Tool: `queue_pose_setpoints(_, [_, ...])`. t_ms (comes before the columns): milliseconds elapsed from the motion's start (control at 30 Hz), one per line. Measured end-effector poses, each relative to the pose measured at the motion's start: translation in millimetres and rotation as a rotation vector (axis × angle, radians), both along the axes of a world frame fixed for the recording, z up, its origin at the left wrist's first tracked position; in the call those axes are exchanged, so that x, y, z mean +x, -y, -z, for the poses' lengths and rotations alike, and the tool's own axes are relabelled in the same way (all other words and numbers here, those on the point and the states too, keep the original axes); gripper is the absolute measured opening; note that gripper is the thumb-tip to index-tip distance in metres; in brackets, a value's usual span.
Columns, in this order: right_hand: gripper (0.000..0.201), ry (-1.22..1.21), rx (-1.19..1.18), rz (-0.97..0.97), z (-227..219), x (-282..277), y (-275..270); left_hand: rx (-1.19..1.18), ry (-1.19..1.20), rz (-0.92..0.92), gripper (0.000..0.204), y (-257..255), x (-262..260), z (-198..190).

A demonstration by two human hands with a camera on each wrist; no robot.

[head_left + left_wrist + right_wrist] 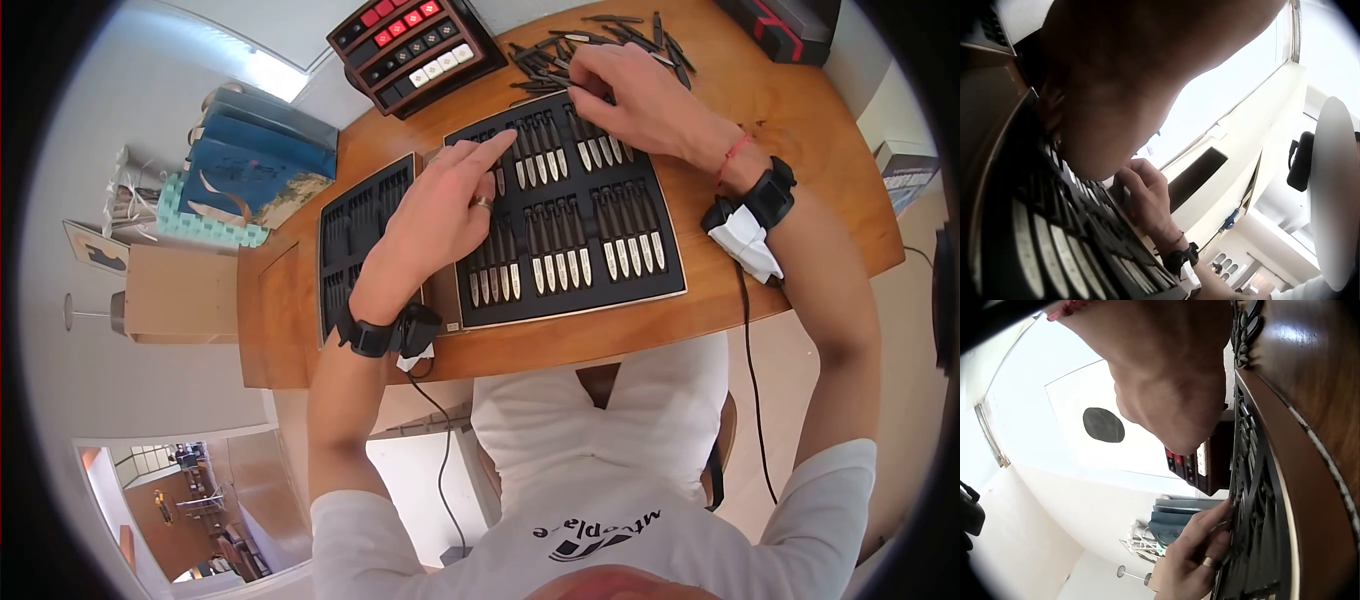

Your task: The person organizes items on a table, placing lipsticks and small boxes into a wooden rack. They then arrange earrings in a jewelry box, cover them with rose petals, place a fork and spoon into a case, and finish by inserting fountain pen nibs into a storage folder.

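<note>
At the black slotted tray [575,302], our left hand [445,200] has fingers extended, nothing visibly gripped; our right hand [637,98] curls its fingers, hold unclear. We'd align slim black-and-silver pieces [561,270] squarely.

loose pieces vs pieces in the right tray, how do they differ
The loose pieces lie jumbled at many angles; the tray pieces line up in rows. The loose pieces rest on the table; the tray pieces sit in the right tray. The loose pieces look mostly dark; the tray pieces show silver ends. Both are slim.
</note>
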State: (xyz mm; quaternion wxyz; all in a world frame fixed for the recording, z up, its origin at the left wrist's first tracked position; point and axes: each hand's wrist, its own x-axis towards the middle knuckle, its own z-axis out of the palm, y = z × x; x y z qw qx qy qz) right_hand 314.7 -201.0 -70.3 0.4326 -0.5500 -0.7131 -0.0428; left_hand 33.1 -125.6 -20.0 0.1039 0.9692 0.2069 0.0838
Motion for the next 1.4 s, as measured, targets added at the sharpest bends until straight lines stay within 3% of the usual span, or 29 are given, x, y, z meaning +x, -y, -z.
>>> queue_pose_setpoints(67, [0.021, 0.009, 0.029, 0.0, 0, 0, -2, -0.027, -0.025, -0.004, 0.055, -2, 4, -1])
queue_pose_setpoints(233, [0.021, 0.012, 0.046, 0.026, 4, 1, -1, -0.006, 0.19, 0.226, 0.057, -2, 25, 26])
queue_pose_setpoints(333, [0.021, 0.007, 0.044, 0.011, 4, 3, -2, 0.094, 0.129, 0.286, 0.06, -8, 33, 29])
queue_pose_setpoints(433, [0.021, 0.016, 0.086, 0.021, 4, 5, -4, -0.038, 0.031, 0.214, 0.062, -4, 36, 22])
queue_pose_setpoints(567, [0.019, -0.008, 0.027, 0.017, 1, 6, -2, 0.101, 0.122, 0.285, 0.063, -6, 36, 28])
queue_pose_setpoints(867, [0.02, -0.014, 0.087, 0.048, 1, 5, -3, -0.039, 0.054, 0.197, 0.053, 5, 46, 21])
queue_pose_setpoints(933, [0.021, -0.015, 0.092, 0.057, 0, 2, -4, 0.063, 0.183, 0.329, 0.044, 13, 57, 28])
queue_pose_setpoints(1033, [0.022, -0.021, 0.154, 0.092, 0, 6, -4, 0.05, 0.05, 0.325, 0.041, 21, 64, 32])
queue_pose_setpoints(1367, [0.02, -0.038, 0.118, 0.041, 5, 7, -5, -0.084, 0.151, 0.315, 0.039, 14, 57, 29])
queue_pose_setpoints(1400, [0.021, -0.063, 0.073, 0.02, 4, 5, -2, -0.256, 0.242, 0.142, 0.037, 14, 57, 26])
